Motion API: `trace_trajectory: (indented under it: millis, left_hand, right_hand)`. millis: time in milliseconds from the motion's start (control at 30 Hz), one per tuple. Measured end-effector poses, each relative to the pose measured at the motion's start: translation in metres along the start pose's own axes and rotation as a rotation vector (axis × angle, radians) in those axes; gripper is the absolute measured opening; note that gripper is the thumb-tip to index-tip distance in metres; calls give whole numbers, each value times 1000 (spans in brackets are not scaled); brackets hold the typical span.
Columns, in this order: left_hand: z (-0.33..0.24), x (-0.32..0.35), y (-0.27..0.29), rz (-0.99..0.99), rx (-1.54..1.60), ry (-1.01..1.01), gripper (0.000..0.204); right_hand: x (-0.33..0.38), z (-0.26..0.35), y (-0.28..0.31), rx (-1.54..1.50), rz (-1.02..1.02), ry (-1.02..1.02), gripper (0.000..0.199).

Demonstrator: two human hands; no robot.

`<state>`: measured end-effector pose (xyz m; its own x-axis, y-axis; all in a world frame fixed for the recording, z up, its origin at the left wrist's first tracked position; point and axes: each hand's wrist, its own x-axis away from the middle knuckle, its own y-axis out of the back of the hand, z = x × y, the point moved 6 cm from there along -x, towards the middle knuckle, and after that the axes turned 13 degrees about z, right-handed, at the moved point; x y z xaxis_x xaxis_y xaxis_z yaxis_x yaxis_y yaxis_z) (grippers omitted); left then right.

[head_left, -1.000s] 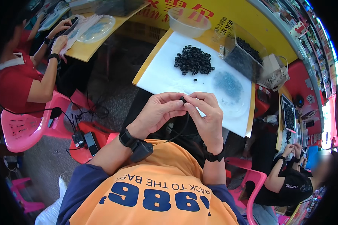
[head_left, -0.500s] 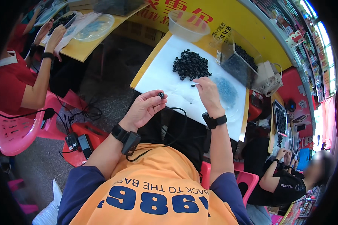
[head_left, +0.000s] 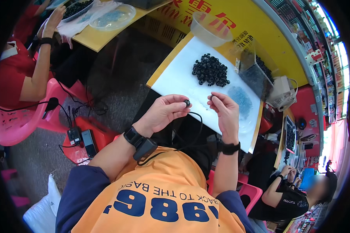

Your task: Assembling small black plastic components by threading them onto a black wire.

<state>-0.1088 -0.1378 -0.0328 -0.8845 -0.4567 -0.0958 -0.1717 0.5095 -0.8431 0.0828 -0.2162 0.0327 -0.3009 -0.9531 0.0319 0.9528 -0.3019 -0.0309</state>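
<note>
My left hand (head_left: 164, 113) pinches a small black ring-shaped part (head_left: 187, 103) between thumb and fingertips, with its round end showing. A short way to the right, my right hand (head_left: 226, 114) holds a small dark piece (head_left: 211, 97) in its fingertips, mostly hidden by them. The hands face each other above the near edge of a white sheet (head_left: 171, 82) on the table, their fingertips apart. Beyond them lies a heap of black ring-shaped parts (head_left: 210, 70). To the right of the heap, tiny pale-blue pieces (head_left: 240, 101) are spread in a clear shallow dish.
A clear tub (head_left: 206, 34) stands at the table's far end, and a clear box (head_left: 256, 77) with black parts is at the right. A black cable (head_left: 200, 120) loops below my hands. Other people work at tables on the left (head_left: 101, 39) and right.
My right hand has lifted off the sheet toward me, with a small dark piece in its fingertips. My left hand still holds its black part, and the whole view has shifted slightly.
</note>
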Motion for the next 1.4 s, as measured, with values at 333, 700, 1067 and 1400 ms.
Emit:
trace_trajectory:
  millis: [333, 700, 1067, 1400]
  left_hand:
    - [12, 4, -12, 33, -9, 59, 22]
    - [14, 3, -10, 17, -45, 56, 23]
    - [15, 5, -7, -31, -135, 54, 28]
    - [23, 4, -5, 71, -42, 160, 27]
  right_hand:
    - [42, 7, -43, -42, 40, 43, 17]
    - [50, 16, -51, 447, -31, 106, 16]
    - [55, 10, -57, 560, -65, 217, 16]
    - [49, -9, -46, 456, 112, 25, 30]
